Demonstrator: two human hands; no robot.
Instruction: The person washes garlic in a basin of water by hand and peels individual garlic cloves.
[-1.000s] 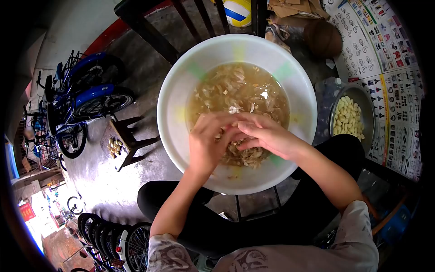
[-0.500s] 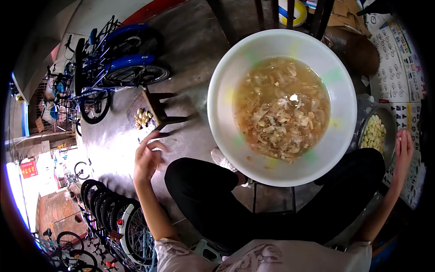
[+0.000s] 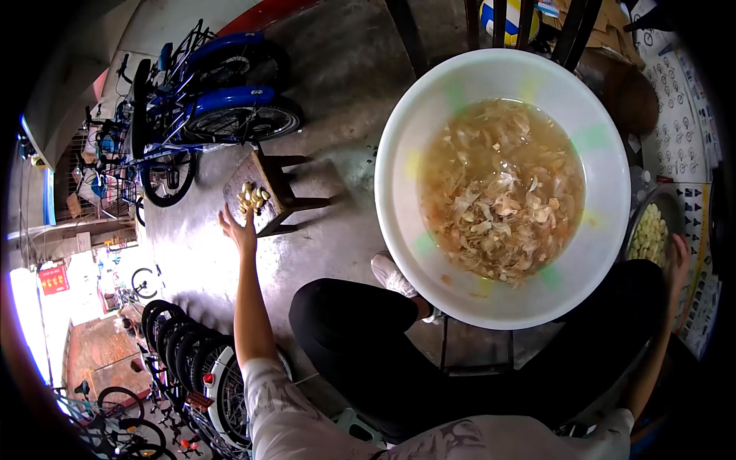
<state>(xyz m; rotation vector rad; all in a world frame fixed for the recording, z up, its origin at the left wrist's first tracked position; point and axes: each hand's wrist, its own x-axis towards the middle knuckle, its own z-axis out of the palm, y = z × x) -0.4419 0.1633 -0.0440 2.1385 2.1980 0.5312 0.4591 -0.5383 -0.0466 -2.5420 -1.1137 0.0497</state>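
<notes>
My left hand (image 3: 241, 229) reaches out at the left, fingers spread, beside a small pile of unpeeled garlic cloves (image 3: 251, 198) on a wooden stool (image 3: 274, 184). At the far right, my right hand (image 3: 678, 262) is at the near edge of a metal bowl (image 3: 673, 208) of peeled garlic cloves (image 3: 649, 236); its fingers are close together, and whether anything is between them is hidden. A large white basin (image 3: 399, 192) stands between my hands, with cloudy water and many loose garlic skins (image 3: 506, 207) in it.
Blue bicycles (image 3: 230, 100) stand at the upper left, and a row of wheels (image 3: 180, 337) at the lower left. Behind the basin are dark chair slats (image 3: 526, 23) and a ball (image 3: 509, 21). A printed sheet (image 3: 671, 123) lies at the right. My knees are below the basin.
Both hands have left the basin: my left hand went left to the stool, my right hand to the metal bowl. The view has turned, so the basin appears farther right.
</notes>
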